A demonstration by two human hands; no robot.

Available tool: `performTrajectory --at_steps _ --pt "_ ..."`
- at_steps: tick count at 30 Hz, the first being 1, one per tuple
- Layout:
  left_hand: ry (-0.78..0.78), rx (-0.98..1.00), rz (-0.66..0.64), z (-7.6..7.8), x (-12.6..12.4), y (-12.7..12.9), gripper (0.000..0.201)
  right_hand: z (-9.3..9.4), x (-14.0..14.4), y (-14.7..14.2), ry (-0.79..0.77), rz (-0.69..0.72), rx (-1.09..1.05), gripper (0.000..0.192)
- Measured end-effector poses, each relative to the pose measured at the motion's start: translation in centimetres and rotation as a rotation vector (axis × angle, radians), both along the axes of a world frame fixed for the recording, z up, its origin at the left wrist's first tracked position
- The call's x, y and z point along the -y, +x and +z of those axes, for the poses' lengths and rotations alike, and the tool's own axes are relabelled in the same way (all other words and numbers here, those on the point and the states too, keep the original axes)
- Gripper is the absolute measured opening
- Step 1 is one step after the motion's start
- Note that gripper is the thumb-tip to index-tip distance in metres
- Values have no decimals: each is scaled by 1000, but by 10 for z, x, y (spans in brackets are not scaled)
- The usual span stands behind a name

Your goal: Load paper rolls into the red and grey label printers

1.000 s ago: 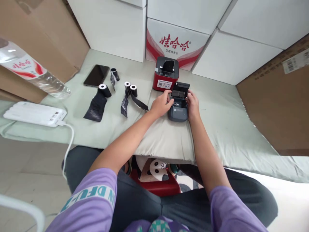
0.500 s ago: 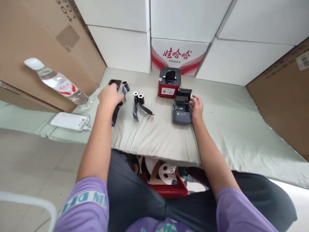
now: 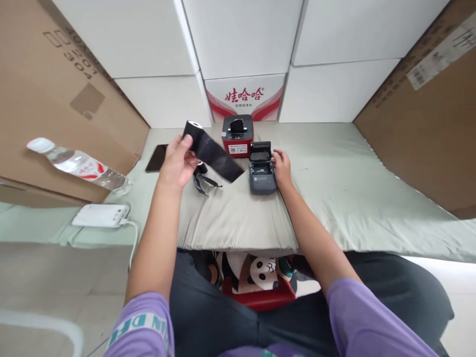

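My left hand [image 3: 179, 161] is raised over the cloth and closed around a black paper roll [image 3: 194, 130] with a white core; its loose black strip [image 3: 220, 157] trails down to the right. My right hand [image 3: 281, 167] has its fingers curled at the right side of a small dark grey portable printer [image 3: 262, 181]. The printer's lid [image 3: 260, 150] stands up, showing the bay inside. Below the raised roll lie other black rolls with loose strips [image 3: 203, 184], partly hidden by my left hand and the strip. A red and black printer [image 3: 238, 135] stands just behind the grey one.
A dark phone [image 3: 156, 158] lies left of my left hand. A water bottle [image 3: 84, 166] leans at the left, beyond a white power bank [image 3: 100, 216] with a cable. White boxes [image 3: 241, 34] line the back; cardboard boxes [image 3: 427, 114] flank both sides. The cloth-covered surface [image 3: 238, 233] ends before my knees.
My left hand has lifted a black paper roll off the cloth and moved right with it, uncovering the phone. My right hand stays at the grey printer. The camera view has shifted.
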State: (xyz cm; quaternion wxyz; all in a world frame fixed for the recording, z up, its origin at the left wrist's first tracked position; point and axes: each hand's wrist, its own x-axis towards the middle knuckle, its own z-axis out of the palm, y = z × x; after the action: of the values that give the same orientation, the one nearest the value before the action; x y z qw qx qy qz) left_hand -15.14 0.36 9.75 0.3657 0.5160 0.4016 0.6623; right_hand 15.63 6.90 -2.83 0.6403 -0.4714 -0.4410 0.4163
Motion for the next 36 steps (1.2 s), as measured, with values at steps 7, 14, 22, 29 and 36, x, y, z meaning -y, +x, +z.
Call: performTrajectory --at_steps 7,14,22,29,36 --pt "-24 55 -196 -16 -26 91 52 2 2 -4 4 -10 4 37" --pt "-11 -69 -99 -65 -39 141 82 14 6 -2 84 -8 81 40" --pt "158 -363 -7 -87 -34 133 72 25 12 0 162 30 162 32" --pt "132 -466 -11 -85 -26 132 44 26 13 2 117 37 102 32" --pt "156 -445 7 -83 -24 138 76 21 8 4 89 4 1 32"
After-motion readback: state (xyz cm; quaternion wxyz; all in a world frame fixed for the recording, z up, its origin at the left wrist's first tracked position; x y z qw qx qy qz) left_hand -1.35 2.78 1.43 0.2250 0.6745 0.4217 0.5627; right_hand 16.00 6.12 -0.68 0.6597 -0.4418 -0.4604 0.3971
